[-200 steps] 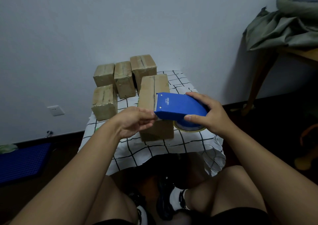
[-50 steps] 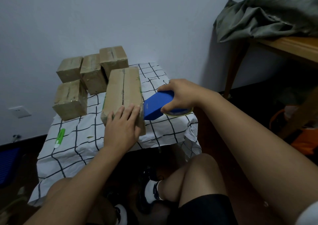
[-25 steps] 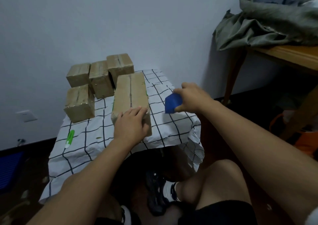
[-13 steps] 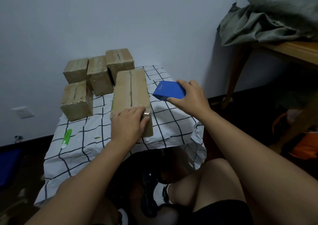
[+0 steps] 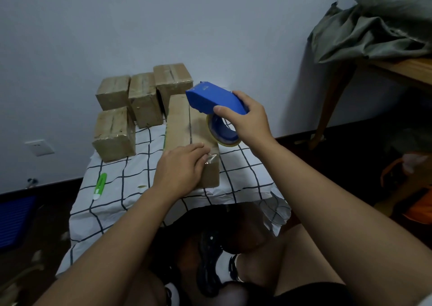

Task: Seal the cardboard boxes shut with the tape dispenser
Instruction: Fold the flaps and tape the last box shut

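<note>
A long cardboard box [image 5: 184, 128] lies lengthwise on the checked tablecloth [image 5: 131, 188], its top seam running away from me. My left hand [image 5: 182, 167] rests flat on the box's near end, fingertips pressing a shiny end of tape at the near right corner. My right hand [image 5: 245, 118] grips the blue tape dispenser [image 5: 215, 101], held in the air over the far right part of the box, nose pointing left, tape roll hanging below. Several smaller taped boxes [image 5: 140, 100] stand at the back left.
A green utility knife [image 5: 100, 186] lies on the cloth at the left. A wooden table [image 5: 397, 69] with grey-green fabric heaped on it stands at the right. A wall socket [image 5: 38, 147] is low on the left wall. My knees sit below the table's front edge.
My right hand has lifted the dispenser from the cloth at the box's right side up and over the box. My left hand has stayed on the near end, now pressing the tape end.
</note>
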Available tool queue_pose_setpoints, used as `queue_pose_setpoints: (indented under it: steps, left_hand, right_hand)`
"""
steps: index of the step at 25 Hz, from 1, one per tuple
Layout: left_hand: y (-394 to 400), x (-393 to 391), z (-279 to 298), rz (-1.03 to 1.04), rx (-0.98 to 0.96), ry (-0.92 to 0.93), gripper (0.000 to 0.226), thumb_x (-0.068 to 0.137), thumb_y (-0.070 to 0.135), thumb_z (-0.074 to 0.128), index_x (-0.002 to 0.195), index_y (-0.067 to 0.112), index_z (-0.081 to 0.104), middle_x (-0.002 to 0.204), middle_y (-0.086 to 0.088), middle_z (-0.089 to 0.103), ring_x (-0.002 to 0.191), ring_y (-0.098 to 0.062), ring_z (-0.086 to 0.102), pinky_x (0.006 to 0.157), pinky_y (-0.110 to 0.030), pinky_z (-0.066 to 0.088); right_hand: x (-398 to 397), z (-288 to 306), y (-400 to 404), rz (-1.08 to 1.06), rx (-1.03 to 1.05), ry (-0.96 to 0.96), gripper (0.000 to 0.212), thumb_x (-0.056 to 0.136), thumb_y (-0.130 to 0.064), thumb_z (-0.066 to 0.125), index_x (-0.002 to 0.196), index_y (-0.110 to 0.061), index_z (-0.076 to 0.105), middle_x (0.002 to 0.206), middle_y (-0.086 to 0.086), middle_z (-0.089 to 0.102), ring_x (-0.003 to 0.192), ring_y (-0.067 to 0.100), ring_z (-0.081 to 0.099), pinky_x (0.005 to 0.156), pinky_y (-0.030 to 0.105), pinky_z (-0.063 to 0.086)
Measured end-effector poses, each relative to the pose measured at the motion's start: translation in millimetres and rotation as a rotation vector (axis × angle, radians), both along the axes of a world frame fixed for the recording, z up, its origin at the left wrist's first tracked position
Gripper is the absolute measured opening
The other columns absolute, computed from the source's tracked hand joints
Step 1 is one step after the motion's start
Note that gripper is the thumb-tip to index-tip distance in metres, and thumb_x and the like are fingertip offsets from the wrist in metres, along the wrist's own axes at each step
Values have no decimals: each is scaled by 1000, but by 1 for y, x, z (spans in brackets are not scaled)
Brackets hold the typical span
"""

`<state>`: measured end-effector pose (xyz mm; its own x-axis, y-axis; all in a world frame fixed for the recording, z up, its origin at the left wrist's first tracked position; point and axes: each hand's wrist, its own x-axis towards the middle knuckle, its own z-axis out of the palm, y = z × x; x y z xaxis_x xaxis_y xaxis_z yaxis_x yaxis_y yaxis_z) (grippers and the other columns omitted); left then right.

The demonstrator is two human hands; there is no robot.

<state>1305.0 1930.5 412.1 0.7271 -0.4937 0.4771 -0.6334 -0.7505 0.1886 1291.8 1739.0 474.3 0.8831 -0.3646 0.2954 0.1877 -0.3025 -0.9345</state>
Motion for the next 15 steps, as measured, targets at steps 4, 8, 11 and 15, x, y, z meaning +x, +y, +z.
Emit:
queue_pose_setpoints:
  steps: [4,8,11,15]
  left_hand:
    - [0,0,1,-3,16,-8,34,96,43,40,114,32,67,113,13,68,100,-19,63,79,-36,47]
    - [-8,-4,10,-6,242,-40,47,87,57,39,129,39,51,112,6,64,93,-24,61,72,-35,45]
    - [-12,-7,16,-2,407,-60,59,81,62,41,136,42,43,112,-1,57,94,-26,56,72,-36,42]
    - [-23,-9,18,30,497,-64,59,82,63,47,137,41,39,116,-3,50,102,-27,50,76,-37,40]
  right_hand:
    - [11,-8,5,15,42,25,64,76,-46,81,132,-26,57,125,-6,58,113,15,57,98,37,52]
    - [11,-15,-8,-51,112,-26,52,76,-45,80,122,-27,63,113,-8,62,104,12,61,85,29,53]
    - [10,-13,-18,-118,149,-50,50,79,-43,79,122,-24,63,112,-7,63,102,11,61,82,24,52]
    - [5,-14,-24,-125,146,-46,57,79,-43,79,129,-22,60,118,-5,61,107,12,59,86,26,53]
